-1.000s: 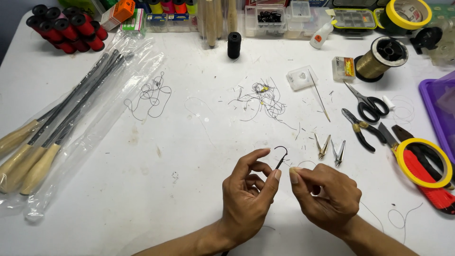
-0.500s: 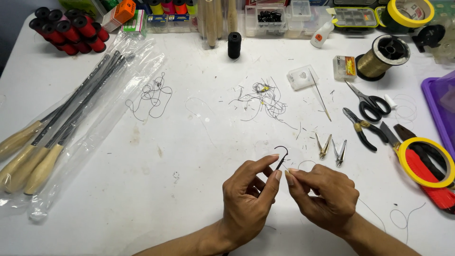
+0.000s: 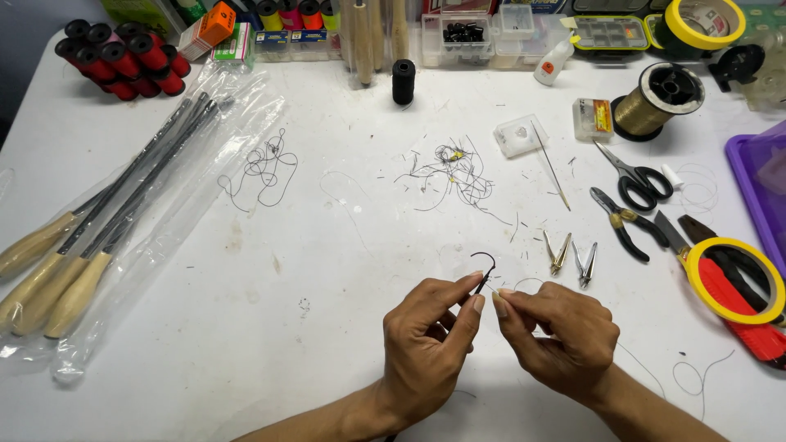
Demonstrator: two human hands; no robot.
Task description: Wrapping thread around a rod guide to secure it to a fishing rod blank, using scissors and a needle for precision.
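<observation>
Both hands pinch a black hook between their fingertips.

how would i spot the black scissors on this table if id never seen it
Start at the white table's right side, below the gold spool of line by the back row of boxes. The black scissors lie just in front of it, tips toward the spool. Unlike the pliers beside them, they have two round finger loops.

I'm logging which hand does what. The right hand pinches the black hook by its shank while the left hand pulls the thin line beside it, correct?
Not quite: the head view shows the left hand pinching the black hook, and the right hand holding the thin line beside it.
</observation>
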